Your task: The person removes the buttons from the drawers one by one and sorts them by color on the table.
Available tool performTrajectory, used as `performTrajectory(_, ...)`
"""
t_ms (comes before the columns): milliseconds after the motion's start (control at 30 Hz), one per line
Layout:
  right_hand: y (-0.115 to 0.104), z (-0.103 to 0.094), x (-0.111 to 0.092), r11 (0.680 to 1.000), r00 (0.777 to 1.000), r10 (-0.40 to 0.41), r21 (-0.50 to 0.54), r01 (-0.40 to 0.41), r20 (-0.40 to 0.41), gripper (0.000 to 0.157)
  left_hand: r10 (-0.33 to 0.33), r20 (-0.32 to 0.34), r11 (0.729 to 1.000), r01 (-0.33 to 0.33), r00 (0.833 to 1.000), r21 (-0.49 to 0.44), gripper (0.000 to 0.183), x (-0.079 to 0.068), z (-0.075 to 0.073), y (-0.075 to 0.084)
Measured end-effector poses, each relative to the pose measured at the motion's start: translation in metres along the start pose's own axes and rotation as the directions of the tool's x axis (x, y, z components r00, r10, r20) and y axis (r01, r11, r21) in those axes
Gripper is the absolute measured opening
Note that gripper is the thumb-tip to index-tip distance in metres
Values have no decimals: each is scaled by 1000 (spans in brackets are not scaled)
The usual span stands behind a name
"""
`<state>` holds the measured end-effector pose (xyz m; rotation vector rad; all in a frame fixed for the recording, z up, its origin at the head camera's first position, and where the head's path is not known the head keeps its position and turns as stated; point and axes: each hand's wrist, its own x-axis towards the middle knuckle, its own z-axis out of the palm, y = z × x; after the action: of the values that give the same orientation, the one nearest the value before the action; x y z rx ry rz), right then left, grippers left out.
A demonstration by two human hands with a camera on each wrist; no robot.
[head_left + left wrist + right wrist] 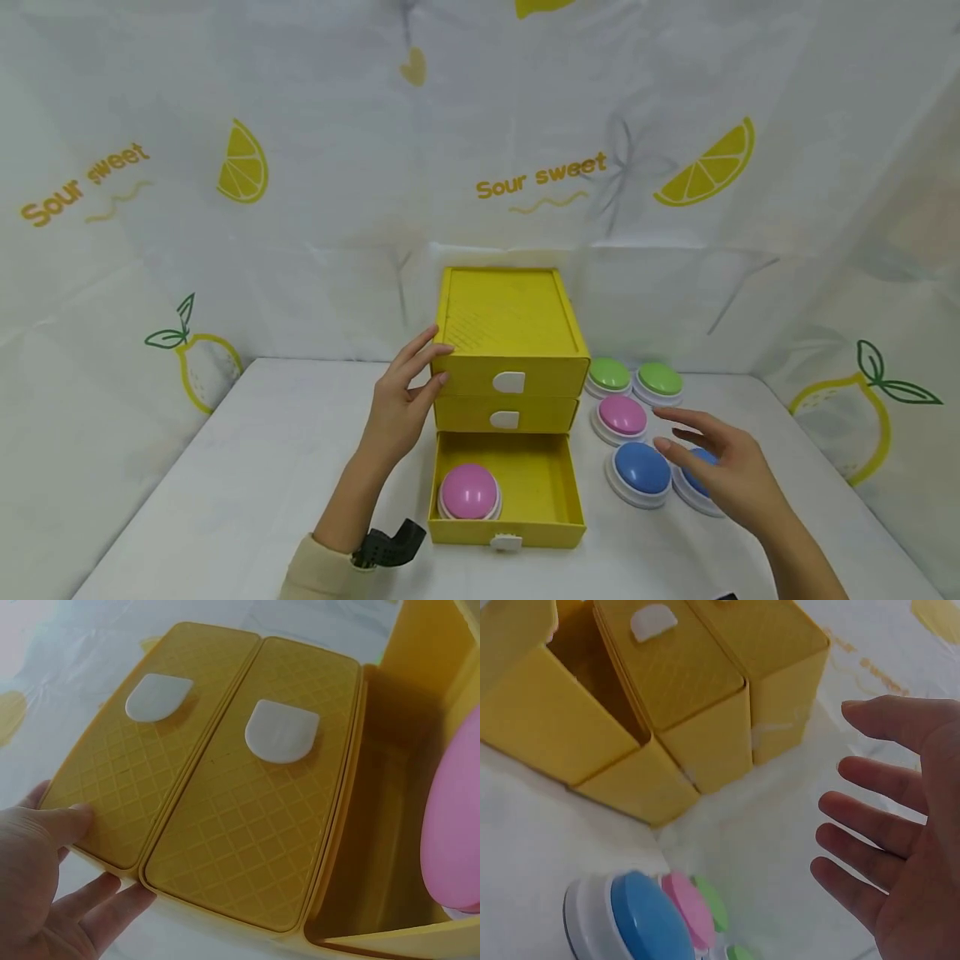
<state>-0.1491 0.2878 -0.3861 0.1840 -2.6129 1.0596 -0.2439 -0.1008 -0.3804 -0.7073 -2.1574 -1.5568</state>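
A yellow drawer unit [510, 312] with three stacked drawers stands in the middle of the table. Its bottom drawer [536, 475] is pulled out, and a pink push button [470, 492] with a white base lies in the drawer's left part. My left hand [401, 408] grips the unit's upper left corner, the thumb [71, 823] on the top drawer's front and other fingers round the side. To the unit's right, my right hand [723, 467] hovers with spread fingers, holding nothing. It partly hides one blue button [693, 483]; another blue button [642, 468] is just left of it.
Behind the blue buttons sit another pink button [622, 415] and two green buttons, one [610, 375] close to the unit and one [660, 380] farther right. A white sheet with lemon prints [337, 208] hangs behind and beside the white table [247, 467].
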Motion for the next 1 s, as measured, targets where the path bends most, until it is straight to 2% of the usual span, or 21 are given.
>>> performTrajectory(167,-31,12,6,991,989,-132,37,129,65,42,2,-1,1000,-2,1000,-2,34,1,0,-1)
performTrajectory(267,-44,19,12,982,978,-179,81,171,107,41,2,-5,1000,-2,1000,2,35,1,-1,-2)
performTrajectory(500,-73,43,22,980,957,-163,147,130,239,39,-2,-8,1000,2,1000,21,36,0,-2,-1)
performTrajectory(700,-83,66,27,961,935,-212,233,147,285,40,-12,-10,1000,12,1000,19,36,0,-2,-2)
performTrajectory(1000,-92,92,36,934,913,-216,345,90,347,42,-21,-5,1000,21,1000,13,36,-1,0,-3)
